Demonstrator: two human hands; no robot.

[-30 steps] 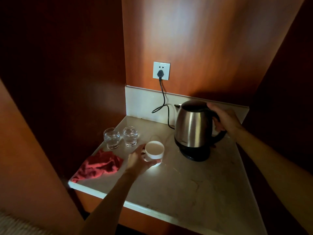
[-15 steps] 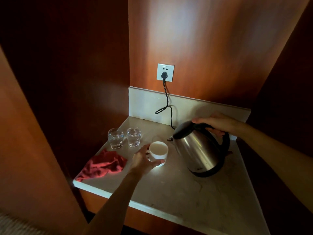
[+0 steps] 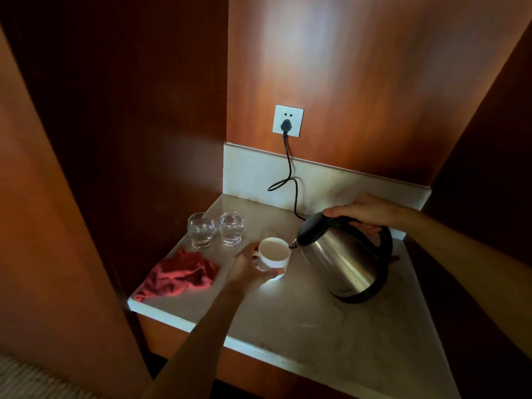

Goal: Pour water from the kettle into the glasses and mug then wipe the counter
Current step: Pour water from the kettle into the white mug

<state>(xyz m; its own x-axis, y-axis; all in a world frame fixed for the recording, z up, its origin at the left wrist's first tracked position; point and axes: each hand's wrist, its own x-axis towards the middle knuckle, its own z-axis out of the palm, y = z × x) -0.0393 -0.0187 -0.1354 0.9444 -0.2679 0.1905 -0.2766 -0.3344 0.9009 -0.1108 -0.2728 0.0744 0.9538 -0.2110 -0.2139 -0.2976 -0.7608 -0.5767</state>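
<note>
A steel kettle (image 3: 345,260) with a black lid and handle hangs tilted to the left, its spout right at the rim of a white mug (image 3: 273,253). My right hand (image 3: 365,211) grips the kettle's handle from above. My left hand (image 3: 247,272) wraps the mug's near left side, and the mug stands on the pale stone counter (image 3: 331,335). Two clear glasses (image 3: 201,230) (image 3: 231,228) holding water stand side by side at the back left. A crumpled red cloth (image 3: 180,276) lies near the counter's left edge.
A black cord (image 3: 289,180) runs from a white wall socket (image 3: 288,120) down to the counter behind the kettle. Wooden panels close in the nook on the left, back and right. The kettle's base is hidden behind the kettle.
The kettle left its base, moved left and forward, and tipped until its spout reached the mug. My left hand stayed on the mug.
</note>
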